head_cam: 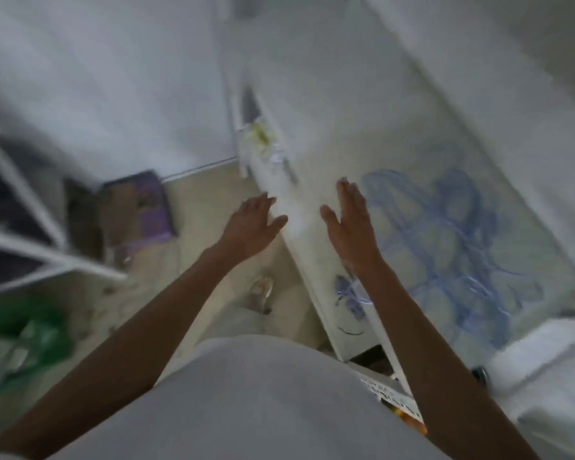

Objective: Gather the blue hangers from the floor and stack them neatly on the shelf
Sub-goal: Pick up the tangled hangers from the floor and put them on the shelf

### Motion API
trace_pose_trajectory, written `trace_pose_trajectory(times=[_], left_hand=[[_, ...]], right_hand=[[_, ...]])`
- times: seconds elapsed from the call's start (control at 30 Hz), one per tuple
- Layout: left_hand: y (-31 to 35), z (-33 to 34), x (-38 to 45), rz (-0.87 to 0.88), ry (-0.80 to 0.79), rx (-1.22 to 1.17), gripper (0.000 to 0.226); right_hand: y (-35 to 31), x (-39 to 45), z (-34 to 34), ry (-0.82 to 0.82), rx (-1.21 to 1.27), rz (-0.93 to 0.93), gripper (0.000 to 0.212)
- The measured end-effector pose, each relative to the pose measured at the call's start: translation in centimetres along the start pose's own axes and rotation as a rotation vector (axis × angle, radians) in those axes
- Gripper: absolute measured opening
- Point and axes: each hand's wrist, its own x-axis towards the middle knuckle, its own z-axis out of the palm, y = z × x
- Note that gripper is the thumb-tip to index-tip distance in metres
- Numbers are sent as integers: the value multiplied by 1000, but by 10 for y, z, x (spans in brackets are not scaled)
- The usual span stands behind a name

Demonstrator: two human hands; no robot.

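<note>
The view is blurred by motion. A loose pile of blue hangers (445, 240) lies on a pale flat surface to the right of a white shelf unit (316, 180); whether that surface is the shelf's top or the floor I cannot tell. My right hand (352, 224) is held flat with straight fingers above the shelf's edge, just left of the pile, holding nothing. My left hand (253, 227) hovers with fingers spread over the beige floor, left of the shelf edge, also empty. A small blue piece (349, 293) shows by my right forearm.
A purple and brown box (136, 210) lies on the floor at left. White rails (30, 207) cross the far left, with a green bag (20, 340) below them. Small clutter (263, 137) sits at the shelf's far end. White fabric (545, 376) fills the lower right.
</note>
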Motion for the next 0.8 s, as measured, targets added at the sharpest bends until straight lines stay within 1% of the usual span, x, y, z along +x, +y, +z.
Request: trace_pose_trajectory(times=[0.07, 0.17, 0.3, 0.4, 0.47, 0.57, 0.7, 0.8], left_hand=[[-54, 8, -55, -185, 40, -10, 65], [-115, 26, -148, -433, 34, -93, 65], [-173, 48, -249, -657, 79, -203, 61], [-209, 57, -294, -788, 87, -273, 60], [-233, 60, -315, -817, 61, -288, 61], [-273, 61, -333, -824, -18, -308, 62], [-326, 52, -342, -807, -92, -314, 62], [-360, 48, -344, -778, -116, -362, 62]], right_hand=[[-21, -9, 34, -83, -29, -112, 62], [-57, -38, 90, -237, -38, -177, 60], [-110, -83, 161, -513, -126, -252, 64], [-135, -112, 208, -705, -217, -269, 64], [-147, -126, 231, -775, -264, -267, 62], [-163, -141, 258, -827, -338, -249, 62], [-181, -148, 292, -867, -449, -188, 61], [-195, -145, 324, -883, -508, -162, 60]])
